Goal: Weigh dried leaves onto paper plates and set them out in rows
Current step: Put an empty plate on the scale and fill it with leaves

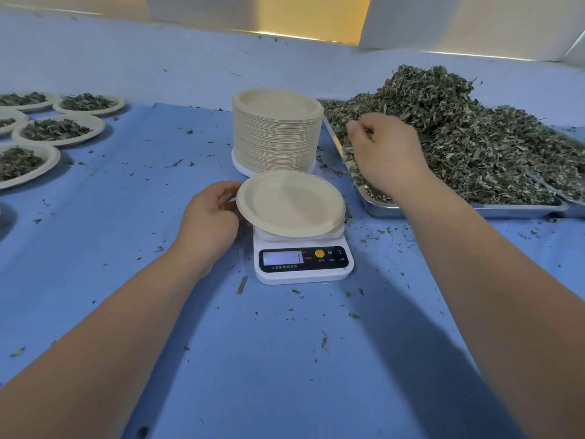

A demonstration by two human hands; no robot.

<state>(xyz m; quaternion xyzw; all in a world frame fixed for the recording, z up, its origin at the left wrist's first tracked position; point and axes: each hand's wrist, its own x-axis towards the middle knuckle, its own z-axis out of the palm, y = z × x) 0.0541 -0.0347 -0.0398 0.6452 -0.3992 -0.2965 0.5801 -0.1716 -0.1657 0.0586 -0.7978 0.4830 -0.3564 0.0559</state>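
Note:
An empty paper plate [289,202] lies on the white kitchen scale [302,259] in the middle of the blue cloth. My left hand [210,217] holds the plate's left rim with curled fingers. My right hand [384,150] reaches into the pile of dried leaves [474,137] heaped on a metal tray [380,207] to the right, its fingers curled round some leaves. A tall stack of paper plates [275,131] stands just behind the scale.
Several filled plates [57,128] lie in rows at the far left. Leaf crumbs are scattered over the blue cloth [126,217]. A second metal tray edge [573,201] shows at the right border.

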